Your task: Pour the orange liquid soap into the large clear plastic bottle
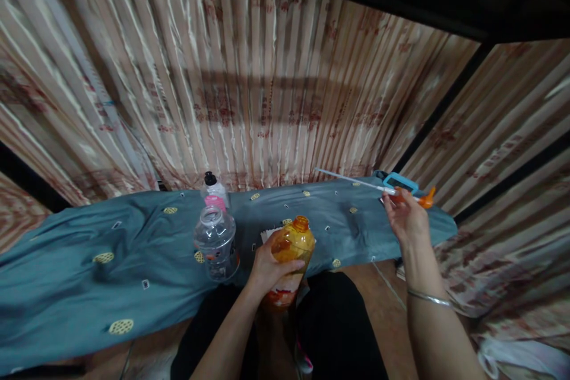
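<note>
My left hand is wrapped round an amber see-through bottle, whose neck is uncapped and which leans slightly to the right above my lap. Off to the right, the fingers of my right hand close round an orange pump head with a long thin white dip tube pointing left. The pump is well apart from the bottle. Left of my left hand stands a clear wide plastic bottle with an open top. Behind it is a smaller bottle with a black cap and a pink label.
A teal cloth with yellow prints covers the long low surface before me. A blue-framed object lies at its right end. Pleated curtains hang behind, with dark frame bars at the sides. Tiled floor shows below.
</note>
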Motion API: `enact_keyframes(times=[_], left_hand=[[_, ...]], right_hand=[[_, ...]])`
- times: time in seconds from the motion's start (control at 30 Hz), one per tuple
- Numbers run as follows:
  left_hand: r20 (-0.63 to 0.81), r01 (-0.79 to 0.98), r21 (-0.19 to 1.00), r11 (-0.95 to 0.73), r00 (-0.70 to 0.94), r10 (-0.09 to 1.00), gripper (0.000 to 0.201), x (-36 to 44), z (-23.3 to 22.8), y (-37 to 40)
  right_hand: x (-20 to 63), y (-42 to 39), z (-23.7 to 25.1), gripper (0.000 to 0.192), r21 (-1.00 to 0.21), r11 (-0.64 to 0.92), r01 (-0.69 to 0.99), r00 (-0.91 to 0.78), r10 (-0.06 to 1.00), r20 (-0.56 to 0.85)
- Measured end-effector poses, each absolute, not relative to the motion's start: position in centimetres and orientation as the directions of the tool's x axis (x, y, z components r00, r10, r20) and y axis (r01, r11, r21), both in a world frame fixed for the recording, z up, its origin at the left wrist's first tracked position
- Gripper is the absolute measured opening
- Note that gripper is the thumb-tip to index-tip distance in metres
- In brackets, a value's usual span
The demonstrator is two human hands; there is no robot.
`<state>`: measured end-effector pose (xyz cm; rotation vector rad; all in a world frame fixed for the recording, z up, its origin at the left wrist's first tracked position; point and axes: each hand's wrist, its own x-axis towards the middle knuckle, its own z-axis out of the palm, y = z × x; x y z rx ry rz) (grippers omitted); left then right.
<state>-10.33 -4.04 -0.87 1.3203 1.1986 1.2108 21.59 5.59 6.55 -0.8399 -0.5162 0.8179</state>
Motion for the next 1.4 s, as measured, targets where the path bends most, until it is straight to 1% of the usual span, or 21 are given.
enact_keyframes(times=[0.07,0.13,0.2,0.23,0.27,0.3,0.37,0.43,0.5,0.6,0.67,0.73,0.83,0.93,1.03,1.17,1.27,1.4], left_hand=[[0.058,0.073,0.995,-0.061,0.033,0.998,0.071,-10.3,-0.6,-4.1],[0.061,0.067,0.996,-0.064,0.046,0.997,0.071,-10.4,-0.3,-4.1],[0.075,0.065,0.995,-0.078,0.043,0.996,0.073,-10.5,0.0,-4.0],[0.085,0.07,0.994,-0.087,0.039,0.996,0.073,-10.5,0.1,-4.0],[0.089,0.08,0.993,-0.092,0.04,0.995,0.073,-10.5,0.1,-4.0],[0.088,0.087,0.992,-0.091,0.033,0.996,0.072,-10.5,0.2,-4.0],[0.086,0.087,0.992,-0.088,0.027,0.996,0.071,-10.4,0.3,-4.0],[0.089,0.075,0.993,-0.091,0.034,0.995,0.069,-10.3,0.4,-4.0],[0.094,0.068,0.993,-0.097,0.048,0.994,0.068,-10.2,0.5,-3.9],[0.093,0.062,0.993,-0.096,0.059,0.994,0.067,-10.0,0.6,-3.9],[0.091,0.062,0.994,-0.096,0.07,0.993,0.068,-9.9,0.6,-4.0],[0.088,0.058,0.994,-0.093,0.08,0.993,0.069,-9.8,0.5,-4.0],[0.074,0.05,0.996,-0.078,0.081,0.994,0.07,-9.6,0.3,-4.2],[0.067,0.059,0.996,-0.071,0.072,0.995,0.069,-9.5,-0.1,-4.3],[0.074,0.062,0.995,-0.078,0.075,0.994,0.069,-9.5,-0.3,-4.3],[0.084,0.06,0.994,-0.088,0.063,0.994,0.07,-9.6,-0.5,-4.3],[0.091,0.049,0.995,-0.092,0.022,0.996,0.07,-9.7,-0.6,-4.2],[0.085,0.012,0.996,-0.084,-0.036,0.996,0.063,-9.8,-0.7,-4.1]], right_hand=[[22.2,6.0,6.6,0.012,-0.852,0.378,-0.361,0.602,0.793,0.096],[23.5,6.3,7.2,0.016,-0.907,0.332,-0.261,0.619,0.778,0.107],[25.3,6.4,7.9,0.027,-0.961,0.238,-0.137,0.631,0.769,0.101],[26.3,6.4,8.3,0.026,-0.979,0.193,-0.065,0.643,0.758,0.107],[27.3,6.4,8.6,0.019,-0.989,0.144,0.01,0.658,0.744,0.115],[28.2,6.4,8.8,0.017,-0.992,0.091,0.084,0.665,0.736,0.124],[29.7,6.5,8.9,0.015,-0.975,-0.045,0.217,0.647,0.755,0.109],[30.6,6.7,8.6,0.016,-0.924,-0.183,0.336,0.582,0.812,0.051],[30.8,7.0,7.6,0.016,-0.852,-0.287,0.437,0.48,0.876,-0.048],[29.8,7.9,5.0,0.012,-0.763,-0.36,0.537,0.311,0.925,-0.217],[28.6,8.7,2.6,0.012,-0.718,-0.375,0.586,0.219,0.927,-0.305],[27.4,9.6,0.3,0.011,-0.684,-0.375,0.626,0.154,0.919,-0.363],[25.9,11.1,-2.5,0.011,-0.632,-0.349,0.692,0.108,0.916,-0.387],[25.2,12.7,-4.2,0.014,-0.554,-0.3,0.777,0.113,0.932,-0.345],[25.0,13.9,-5.1,0.018,-0.446,-0.247,0.86,0.139,0.955,-0.262],[25.0,14.2,-5.9,0.024,-0.32,-0.206,0.925,0.157,0.972,-0.173],[24.8,13.7,-6.2,0.027,-0.258,-0.192,0.947,0.16,0.977,-0.139],[24.6,12.7,-6.3,0.03,-0.223,-0.189,0.956,0.168,0.979,-0.111]])
